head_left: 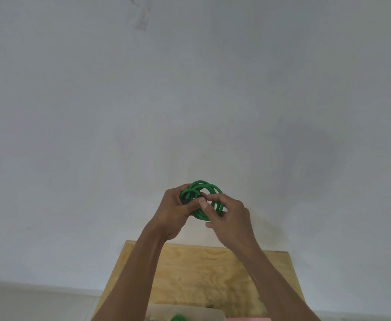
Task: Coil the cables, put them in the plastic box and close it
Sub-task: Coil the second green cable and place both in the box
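- While both hands are raised in front of the pale wall (97,112), they hold together one green cable (200,193) that is wound into a loose bundle of several loops.
- The left hand (178,212) is closed around the left side of the bundle, with the thumb lying across the front of the loops and the other fingers behind them.
- A small dark blue piece shows at the left edge of the bundle, just beside the left palm; I cannot tell what it is.
- The right hand (229,218) pinches near the middle of the bundle with thumb and index finger, where a small dark end is visible; its other fingers are curled under the right side of the loops.
- The bundle is in the air, well above the wooden table (224,269), and it touches nothing except the two hands.
- Both forearms rise from the bottom edge and pass over the table.
- At the bottom edge, between the forearms, a pale plastic box (190,311) is partly visible, with another bit of green (178,318) in it.
- Just right of it, a pink object (248,319) shows only its top edge.
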The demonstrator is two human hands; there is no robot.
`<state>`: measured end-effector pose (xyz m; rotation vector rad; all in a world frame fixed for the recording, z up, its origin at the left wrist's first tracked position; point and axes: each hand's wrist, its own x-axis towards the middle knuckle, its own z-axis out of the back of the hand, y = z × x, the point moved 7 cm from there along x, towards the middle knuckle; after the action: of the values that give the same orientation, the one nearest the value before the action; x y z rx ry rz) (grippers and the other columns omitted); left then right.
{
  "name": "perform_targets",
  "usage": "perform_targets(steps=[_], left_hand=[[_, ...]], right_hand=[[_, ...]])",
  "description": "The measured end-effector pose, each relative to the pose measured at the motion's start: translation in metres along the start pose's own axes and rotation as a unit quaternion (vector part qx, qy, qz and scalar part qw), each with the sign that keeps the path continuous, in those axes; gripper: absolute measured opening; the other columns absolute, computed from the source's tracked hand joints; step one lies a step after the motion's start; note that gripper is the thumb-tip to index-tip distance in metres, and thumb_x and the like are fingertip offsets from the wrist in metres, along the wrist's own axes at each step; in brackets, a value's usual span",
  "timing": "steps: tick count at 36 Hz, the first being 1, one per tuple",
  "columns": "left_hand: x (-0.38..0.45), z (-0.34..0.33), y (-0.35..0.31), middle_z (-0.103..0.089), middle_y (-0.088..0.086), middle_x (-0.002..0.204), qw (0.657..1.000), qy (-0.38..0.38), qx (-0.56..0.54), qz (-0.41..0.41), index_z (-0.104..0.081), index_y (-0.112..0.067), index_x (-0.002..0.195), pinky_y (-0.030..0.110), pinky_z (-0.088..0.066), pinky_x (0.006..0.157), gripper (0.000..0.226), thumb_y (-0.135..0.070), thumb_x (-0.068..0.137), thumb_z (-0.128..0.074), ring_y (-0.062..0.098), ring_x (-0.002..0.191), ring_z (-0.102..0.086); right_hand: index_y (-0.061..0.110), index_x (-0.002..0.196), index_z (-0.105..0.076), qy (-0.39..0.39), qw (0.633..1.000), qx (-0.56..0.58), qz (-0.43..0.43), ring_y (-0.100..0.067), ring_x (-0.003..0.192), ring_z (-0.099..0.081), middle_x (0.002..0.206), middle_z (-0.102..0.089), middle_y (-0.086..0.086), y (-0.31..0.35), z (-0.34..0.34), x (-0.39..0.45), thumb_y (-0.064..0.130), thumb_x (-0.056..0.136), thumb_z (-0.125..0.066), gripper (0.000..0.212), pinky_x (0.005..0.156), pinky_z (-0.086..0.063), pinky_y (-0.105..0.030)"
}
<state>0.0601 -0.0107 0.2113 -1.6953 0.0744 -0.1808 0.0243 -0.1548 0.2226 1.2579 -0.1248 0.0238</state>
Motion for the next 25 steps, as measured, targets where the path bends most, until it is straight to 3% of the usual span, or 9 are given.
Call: perform_targets(steps=[3,6,8,11,14,17,21,23,25], left_hand=[[0.000,0.001,0.000,-0.071,0.019,0.094,1.000,0.009,-0.008,0.003,-0.068,0.001,0.112,0.041,-0.057,0.087,0.021,0.001,0.091,-0.067,0.030,0.088,-0.068],[-0.001,-0.001,-0.002,-0.070,0.017,0.092,1.000,0.025,-0.003,0.005,-0.068,-0.003,0.118,0.040,-0.056,0.086,0.027,-0.001,0.091,-0.067,0.028,0.087,-0.068],[-0.002,-0.003,-0.005,-0.070,0.014,0.089,0.999,0.040,0.010,0.004,-0.068,-0.004,0.120,0.037,-0.056,0.083,0.029,0.000,0.091,-0.068,0.025,0.084,-0.068],[-0.001,-0.002,-0.011,-0.069,0.011,0.084,0.997,0.061,0.050,0.008,-0.068,-0.004,0.117,0.033,-0.054,0.079,0.027,-0.001,0.090,-0.070,0.022,0.081,-0.066],[0.001,0.004,-0.015,-0.066,0.006,0.081,0.994,0.064,0.092,0.012,-0.069,-0.003,0.110,0.029,-0.052,0.074,0.020,0.000,0.090,-0.070,0.018,0.077,-0.061],[0.002,0.015,-0.011,-0.048,0.002,0.067,0.988,0.036,0.151,0.022,-0.073,-0.011,0.098,0.026,-0.047,0.065,0.015,0.001,0.093,-0.065,0.016,0.064,-0.047],[-0.001,0.017,0.001,-0.047,0.006,0.069,0.996,0.026,0.058,0.066,-0.074,-0.001,0.105,0.030,-0.047,0.066,0.017,-0.003,0.098,-0.058,0.017,0.064,-0.046],[-0.001,0.012,0.001,-0.048,0.006,0.066,0.997,0.012,0.010,0.076,-0.074,0.003,0.102,0.031,-0.049,0.064,0.018,-0.003,0.098,-0.058,0.017,0.061,-0.046],[-0.002,0.009,-0.001,-0.047,0.006,0.062,0.997,-0.006,0.008,0.080,-0.078,-0.002,0.088,0.031,-0.046,0.060,0.019,0.001,0.095,-0.060,0.017,0.057,-0.044]], right_hand=[[0.022,0.111,-0.073,0.034,0.999,-0.022,-0.014,-0.006,0.060,-0.074,0.080,-0.075,0.001,-0.003,0.000,0.004,0.036,0.087,-0.074,0.028,0.056,-0.052,-0.011],[0.016,0.098,-0.077,0.058,0.998,-0.011,-0.035,-0.007,0.062,-0.074,0.071,-0.069,0.005,-0.009,-0.003,0.008,0.027,0.082,-0.080,0.019,0.055,-0.051,-0.011],[0.015,0.093,-0.077,0.073,0.996,0.018,-0.053,-0.012,0.065,-0.074,0.079,-0.072,0.000,-0.014,-0.006,0.011,0.025,0.081,-0.080,0.015,0.065,-0.062,-0.026],[0.015,0.096,-0.076,0.082,0.992,0.068,-0.070,-0.017,0.073,-0.075,0.094,-0.074,-0.008,-0.018,-0.009,0.012,0.023,0.085,-0.078,0.015,0.072,-0.064,-0.040],[0.021,0.091,-0.074,0.050,0.995,0.070,-0.052,-0.016,0.077,-0.073,0.097,-0.074,-0.004,-0.013,-0.008,0.011,0.031,0.087,-0.075,0.011,0.069,-0.064,-0.040],[0.016,0.086,-0.072,0.004,0.997,0.069,-0.015,-0.018,0.086,-0.071,0.091,-0.068,0.000,-0.003,-0.001,0.010,0.024,0.090,-0.071,0.009,0.066,-0.064,-0.039],[0.009,0.091,-0.071,-0.030,0.999,0.015,0.027,-0.008,0.089,-0.067,0.085,-0.071,0.006,0.004,0.003,0.012,0.027,0.090,-0.070,0.018,0.075,-0.062,-0.045],[0.010,0.087,-0.071,-0.056,0.998,0.008,0.025,-0.004,0.086,-0.067,0.086,-0.071,0.004,0.000,0.001,0.011,0.029,0.090,-0.069,0.019,0.075,-0.061,-0.042],[0.015,0.089,-0.073,-0.080,0.996,-0.012,0.030,0.000,0.086,-0.067,0.089,-0.072,0.006,-0.001,-0.001,0.010,0.029,0.091,-0.068,0.016,0.073,-0.059,-0.023]])
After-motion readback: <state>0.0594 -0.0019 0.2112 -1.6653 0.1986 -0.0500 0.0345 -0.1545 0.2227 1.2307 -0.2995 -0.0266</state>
